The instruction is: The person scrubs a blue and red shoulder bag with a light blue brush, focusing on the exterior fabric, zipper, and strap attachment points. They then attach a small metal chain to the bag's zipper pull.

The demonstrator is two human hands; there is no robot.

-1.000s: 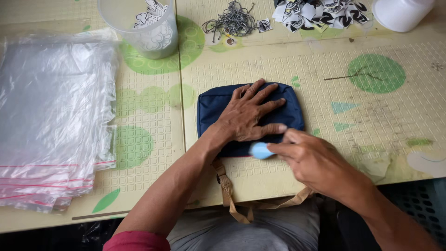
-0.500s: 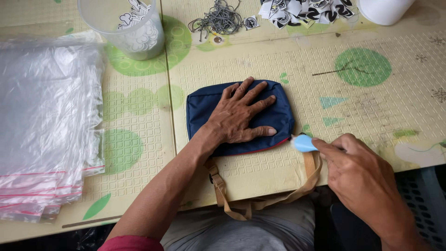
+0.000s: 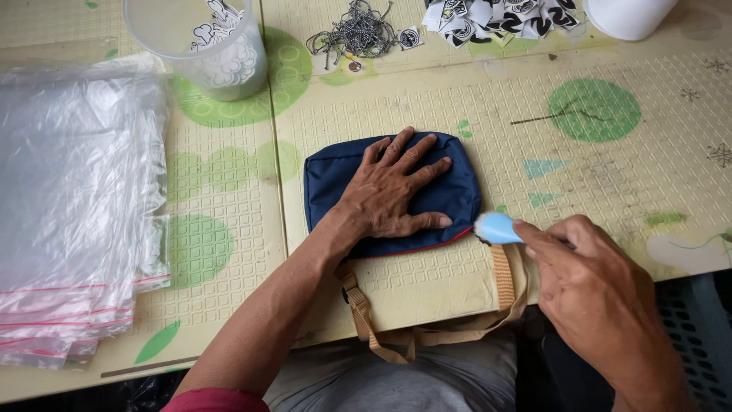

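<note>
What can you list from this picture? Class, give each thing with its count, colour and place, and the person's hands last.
Navy blue fabric pouch: one, mat centre.
Tan webbing strap: one, hanging over near edge.
Small light blue tool: one, at pouch's right edge.
Clear plastic zip bags: a stack, far left.
Clear plastic cup: one, holding black-and-white tags, upper left.
Grey metal chains: a heap, top centre.
Black-and-white tags: a pile, top right.
White container: one, top right corner.
Left hand: flat on pouch.
Right hand: grip on blue tool.
</note>
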